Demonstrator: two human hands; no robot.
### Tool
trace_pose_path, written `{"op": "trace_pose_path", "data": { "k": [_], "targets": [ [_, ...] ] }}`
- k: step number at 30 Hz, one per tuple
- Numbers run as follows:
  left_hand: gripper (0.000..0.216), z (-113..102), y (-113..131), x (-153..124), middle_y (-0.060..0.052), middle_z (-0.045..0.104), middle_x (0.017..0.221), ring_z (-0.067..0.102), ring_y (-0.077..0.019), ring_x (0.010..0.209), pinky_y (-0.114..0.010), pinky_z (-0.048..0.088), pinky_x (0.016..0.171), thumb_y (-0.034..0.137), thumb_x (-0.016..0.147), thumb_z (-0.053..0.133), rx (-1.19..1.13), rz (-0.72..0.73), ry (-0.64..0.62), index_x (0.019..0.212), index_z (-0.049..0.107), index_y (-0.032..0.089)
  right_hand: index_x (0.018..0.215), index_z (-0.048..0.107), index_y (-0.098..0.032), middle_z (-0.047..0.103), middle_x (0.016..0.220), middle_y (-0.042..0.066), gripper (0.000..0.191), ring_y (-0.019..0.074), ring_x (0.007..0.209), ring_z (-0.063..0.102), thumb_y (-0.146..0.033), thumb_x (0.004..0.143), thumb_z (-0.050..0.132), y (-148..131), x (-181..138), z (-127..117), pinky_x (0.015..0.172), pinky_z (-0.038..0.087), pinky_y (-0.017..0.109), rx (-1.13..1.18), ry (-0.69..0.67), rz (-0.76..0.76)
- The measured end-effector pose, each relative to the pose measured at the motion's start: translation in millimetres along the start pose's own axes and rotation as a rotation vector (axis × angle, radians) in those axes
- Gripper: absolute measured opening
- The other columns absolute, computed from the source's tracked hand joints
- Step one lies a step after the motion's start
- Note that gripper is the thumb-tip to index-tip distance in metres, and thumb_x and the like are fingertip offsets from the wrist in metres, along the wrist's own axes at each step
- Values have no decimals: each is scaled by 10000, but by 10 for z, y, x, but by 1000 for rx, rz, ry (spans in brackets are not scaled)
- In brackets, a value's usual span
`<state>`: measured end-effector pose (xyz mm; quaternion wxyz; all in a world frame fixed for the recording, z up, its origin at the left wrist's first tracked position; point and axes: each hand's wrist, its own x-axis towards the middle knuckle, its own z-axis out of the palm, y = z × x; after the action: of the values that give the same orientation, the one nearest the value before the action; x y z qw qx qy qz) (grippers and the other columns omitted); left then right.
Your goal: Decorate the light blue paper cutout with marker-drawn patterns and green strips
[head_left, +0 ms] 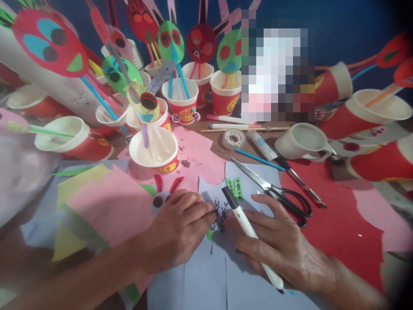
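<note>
My left hand [185,224] is closed, its fingertips pressed at a small piece carrying black V-shaped marks [222,215] on the pale blue paper [204,280]. What its fingers pinch is mostly hidden. A white marker [247,224] with a black cap lies slanted across the fingers of my right hand [277,241], tucked between them. The right fingertips reach toward the marked piece from the other side. Two green dotted strips [234,188] lie just beyond. Red strips [169,184] and a dark round eye [158,201] show behind my left hand.
Black-handled scissors [274,189] lie beside my right hand on red paper [342,232]. Behind them are a tape roll [234,139], a glue stick [261,144] and a white mug [303,140]. Several red paper cups [155,148] with paper faces line the back. Pink paper [109,206] lies left.
</note>
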<state>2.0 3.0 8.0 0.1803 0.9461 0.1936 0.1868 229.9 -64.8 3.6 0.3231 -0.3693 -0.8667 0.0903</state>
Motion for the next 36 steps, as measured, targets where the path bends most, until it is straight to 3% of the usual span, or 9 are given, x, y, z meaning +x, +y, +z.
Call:
{"op": "trace_pose_path", "data": {
  "k": [13,25,36],
  "targets": [
    [205,38,14,14,-47,650,1068,512,-214,939,-380,387,826,70,888,530,95,55,-27,1055,621,144,892,616,-180,742,860,44,115,179,968,675,-136,874,511,17,-20,-15,1109,260,453,-29,-63,-18],
    [209,57,82,-5,-60,662,1110,499,-217,983,-390,417,879,66,871,545,89,60,-11,1064,620,92,885,624,-160,740,857,73,123,191,1008,673,-121,869,509,24,-55,-22,1098,336,456,-1,-76,-35],
    [202,-14,82,-47,-69,611,1201,490,-245,1064,-410,376,895,123,852,568,92,71,-93,1030,649,176,876,618,-154,737,823,77,103,186,927,699,-115,869,524,29,-13,-33,1015,460,421,13,-77,-47]
  ]
}}
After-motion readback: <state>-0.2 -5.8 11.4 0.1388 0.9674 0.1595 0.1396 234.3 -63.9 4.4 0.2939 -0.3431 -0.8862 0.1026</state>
